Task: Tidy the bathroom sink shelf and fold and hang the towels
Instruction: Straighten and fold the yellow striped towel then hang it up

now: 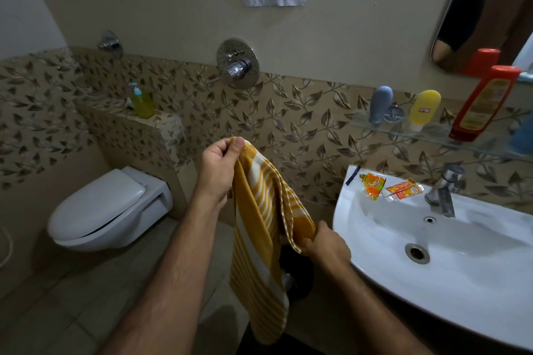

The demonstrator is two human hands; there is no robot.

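A yellow towel with white stripes (259,239) hangs in front of me, left of the sink. My left hand (220,168) pinches its top corner between thumb and fingers, raised high. My right hand (324,243) grips another edge lower down, close to the rim of the white sink (461,282). The towel droops in folds between and below the hands. On the glass shelf (427,135) above the sink stand a grey bottle (380,105), a yellow bottle (424,109) and a tall red bottle (484,104).
Two orange sachets (373,185) lie on the sink's back ledge beside the chrome tap (444,190). A white wall toilet (106,210) is at the left, with a green soap dispenser (141,101) on the tiled ledge above. A mirror (478,8) hangs at top right.
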